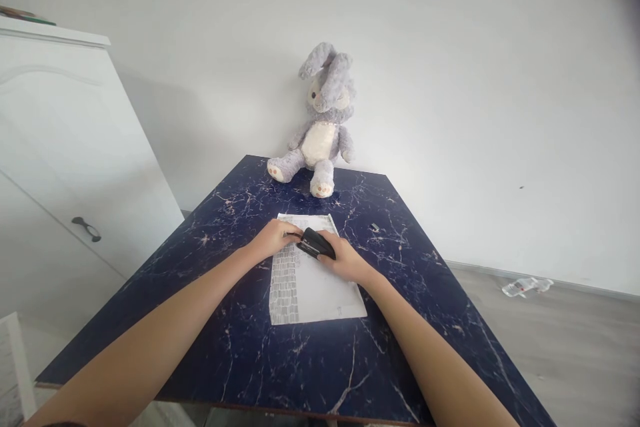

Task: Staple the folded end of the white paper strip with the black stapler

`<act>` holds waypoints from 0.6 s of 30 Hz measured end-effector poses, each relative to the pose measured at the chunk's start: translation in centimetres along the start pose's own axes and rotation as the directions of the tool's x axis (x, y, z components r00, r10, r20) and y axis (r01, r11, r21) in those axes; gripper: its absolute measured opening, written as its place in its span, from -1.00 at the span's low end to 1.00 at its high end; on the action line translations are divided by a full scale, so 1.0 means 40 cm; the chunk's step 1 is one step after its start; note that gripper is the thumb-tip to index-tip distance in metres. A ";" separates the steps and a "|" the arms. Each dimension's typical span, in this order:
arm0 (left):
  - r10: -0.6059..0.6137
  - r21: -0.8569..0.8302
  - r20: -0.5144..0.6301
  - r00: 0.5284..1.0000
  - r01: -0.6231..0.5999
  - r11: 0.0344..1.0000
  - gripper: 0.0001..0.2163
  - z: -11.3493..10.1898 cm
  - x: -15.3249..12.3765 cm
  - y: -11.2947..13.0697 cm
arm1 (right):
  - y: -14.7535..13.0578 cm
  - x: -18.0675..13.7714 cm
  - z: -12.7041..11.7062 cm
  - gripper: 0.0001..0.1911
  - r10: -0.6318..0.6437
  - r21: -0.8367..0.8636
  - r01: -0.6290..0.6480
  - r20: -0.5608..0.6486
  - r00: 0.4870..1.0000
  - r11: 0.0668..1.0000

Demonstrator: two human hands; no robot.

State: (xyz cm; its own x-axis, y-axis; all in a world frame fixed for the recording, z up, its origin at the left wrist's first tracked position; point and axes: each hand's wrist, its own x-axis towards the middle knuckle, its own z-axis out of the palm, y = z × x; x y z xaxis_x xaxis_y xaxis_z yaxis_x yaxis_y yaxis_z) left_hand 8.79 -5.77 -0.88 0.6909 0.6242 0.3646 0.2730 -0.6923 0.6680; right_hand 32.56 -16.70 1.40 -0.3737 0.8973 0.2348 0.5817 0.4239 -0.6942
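- A black stapler [316,243] lies on the upper part of a printed paper sheet [313,280], near the middle of the dark blue marbled desk [240,347].
- The right hand [345,260] rests over the stapler's near end, its grip closed around it, palm down, forearm stretched in from the lower right.
- The left hand [274,238] lies flat on the sheet's upper left part, fingers touching the stapler's far tip; whether its grip clasps the stapler or only steadies it, I cannot tell. Its forearm reaches in from the lower left.
- The sheet lies slightly askew, print running down its left strip, its lower edge well inside the desk's near edge.
- A small dark bit [375,227] lies on the desk to the right of the sheet, apart from it.
- A grey plush rabbit [320,127] sits at the desk's far edge, leaning against the white wall.
- A white cabinet [65,167] stands close to the desk's left side.
- Bare grey floor lies to the right, with a clear plastic bottle [527,287] on it near the wall.
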 end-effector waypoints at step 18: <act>-0.077 -0.302 0.254 0.964 0.154 0.941 -0.60 -0.075 -0.035 -0.008 | 0.039 -0.010 -0.030 -0.60 0.101 0.379 -0.106 0.035 0.994 0.919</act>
State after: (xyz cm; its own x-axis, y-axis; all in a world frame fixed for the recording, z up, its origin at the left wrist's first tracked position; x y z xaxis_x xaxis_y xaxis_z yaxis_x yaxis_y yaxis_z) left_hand 5.73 -5.33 0.36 0.8153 0.5630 0.1354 0.1613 -0.4455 0.8806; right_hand 34.49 -16.24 1.03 -0.3380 0.9307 0.1399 0.3005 0.2476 -0.9211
